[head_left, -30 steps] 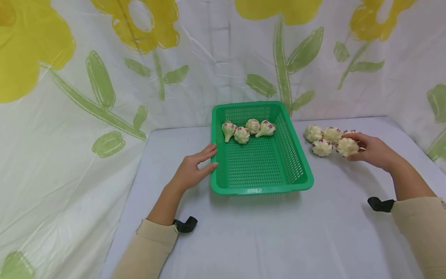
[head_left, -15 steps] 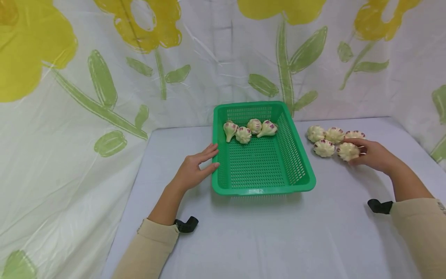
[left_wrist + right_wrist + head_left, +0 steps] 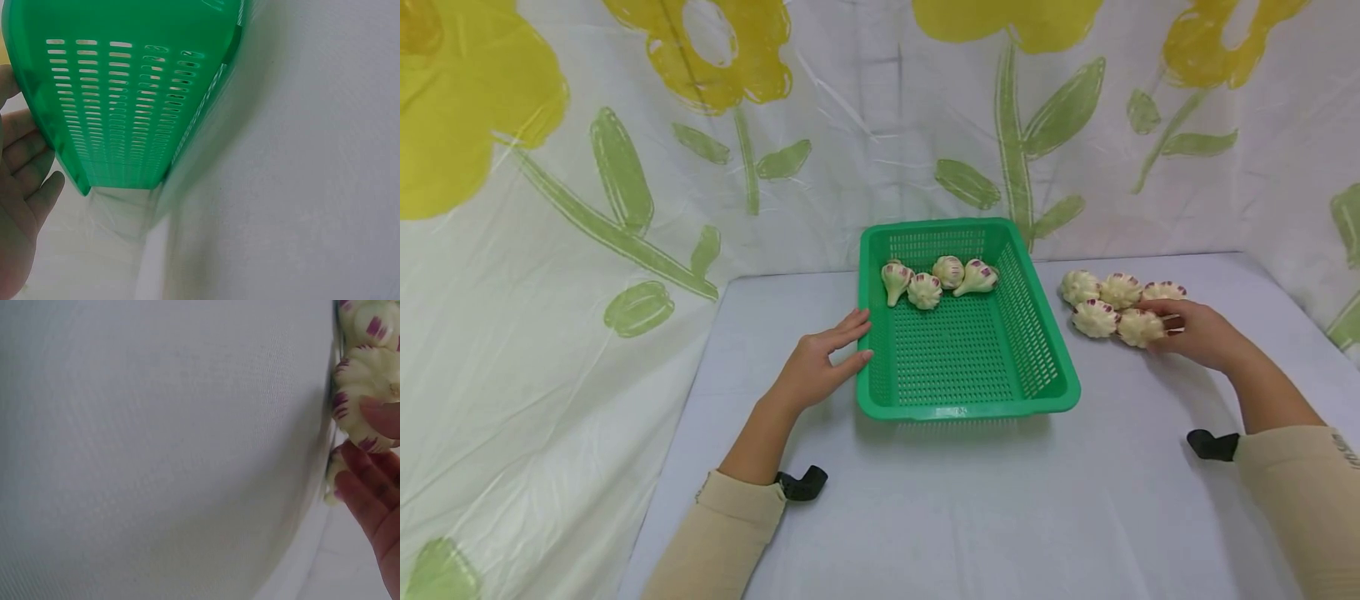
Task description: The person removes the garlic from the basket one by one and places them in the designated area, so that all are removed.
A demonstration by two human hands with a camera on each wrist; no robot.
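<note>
My left hand (image 3: 812, 362) rests its fingertips and thumb against the left rim of a green plastic basket (image 3: 966, 411), fingers nearly straight. The left wrist view shows those fingers along the basket's slotted side (image 3: 119, 100). To the right, my right hand (image 3: 1202, 333) holds a cream garlic bulb (image 3: 1140, 328) with purple marks, low at the table. In the right wrist view the thumb (image 3: 379, 417) lies on this bulb, with the other fingers below it. A second garlic bulb (image 3: 1095, 318) sits right beside it.
Behind the held bulb stand three more bulbs, the rightmost (image 3: 1163, 290) partly by my fingers. Several garlic bulbs (image 3: 924, 291) lie at the basket's far end. A white cloth (image 3: 1000, 508) covers the table; a flowered sheet (image 3: 865, 108) hangs behind.
My right hand has shifted the garlic bulb slightly left and nearer, up against its neighbour. The far-right bulb shows more fully. My left hand stays at the basket.
</note>
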